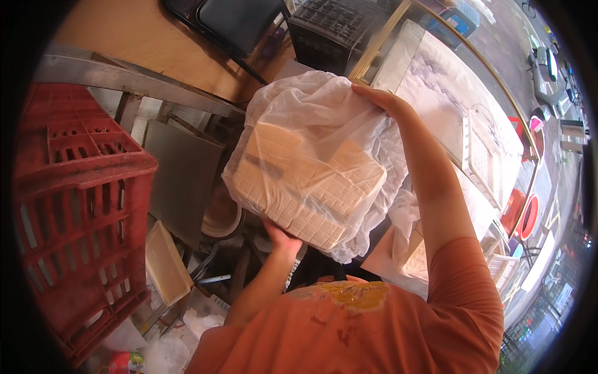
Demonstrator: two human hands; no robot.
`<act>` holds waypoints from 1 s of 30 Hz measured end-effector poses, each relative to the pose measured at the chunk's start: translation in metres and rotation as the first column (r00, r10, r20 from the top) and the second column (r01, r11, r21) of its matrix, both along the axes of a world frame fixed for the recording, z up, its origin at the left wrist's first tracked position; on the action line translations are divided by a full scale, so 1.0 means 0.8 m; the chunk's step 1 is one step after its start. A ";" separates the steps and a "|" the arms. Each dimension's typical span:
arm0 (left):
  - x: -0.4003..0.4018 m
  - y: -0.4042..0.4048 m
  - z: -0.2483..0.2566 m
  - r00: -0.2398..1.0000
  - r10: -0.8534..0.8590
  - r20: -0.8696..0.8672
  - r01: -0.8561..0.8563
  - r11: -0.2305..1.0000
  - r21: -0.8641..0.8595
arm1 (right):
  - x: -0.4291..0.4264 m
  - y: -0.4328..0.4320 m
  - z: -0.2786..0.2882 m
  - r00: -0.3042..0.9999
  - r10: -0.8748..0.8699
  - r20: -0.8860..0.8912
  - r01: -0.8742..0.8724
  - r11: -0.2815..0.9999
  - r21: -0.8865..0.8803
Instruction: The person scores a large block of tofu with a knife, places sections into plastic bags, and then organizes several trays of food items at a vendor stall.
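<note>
In front of my chest I hold a thin clear plastic bag (299,93) with several pale blocks inside. The blocks (336,187) are scored into small squares and look like tofu. My left hand (283,240) supports the bag's near lower edge, its fingers hidden beneath. At the far right edge my right hand (379,97) grips the crumpled plastic, with some fingers out of sight. By my right elbow sits another plastic bag (404,210), with a similar scored block (417,255) showing in it.
Red plastic crates (84,210) rise at the left. A black crate (327,32) and a black folding chair (238,23) stand ahead. Rightward, a white plastic basket (481,156) rests on a pale table (434,84) behind a gold-coloured frame (490,61). A beige tray (168,264) leans at lower left.
</note>
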State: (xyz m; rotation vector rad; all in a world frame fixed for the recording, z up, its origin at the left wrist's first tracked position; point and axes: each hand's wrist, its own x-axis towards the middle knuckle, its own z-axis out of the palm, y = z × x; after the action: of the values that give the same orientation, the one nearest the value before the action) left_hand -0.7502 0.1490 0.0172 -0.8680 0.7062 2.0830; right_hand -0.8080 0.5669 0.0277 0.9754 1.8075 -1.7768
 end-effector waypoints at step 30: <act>-0.302 0.298 0.137 0.329 -0.881 -0.341 0.855 0.431 -0.289 | 0.358 -0.192 0.184 0.289 -0.921 -0.262 0.734 0.389 -0.556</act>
State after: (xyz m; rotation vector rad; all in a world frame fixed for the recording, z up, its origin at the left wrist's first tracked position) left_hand -0.9915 0.3876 0.1266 0.1020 1.1625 1.1989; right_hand -0.5214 0.4134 0.1749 1.5833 1.0865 -3.2073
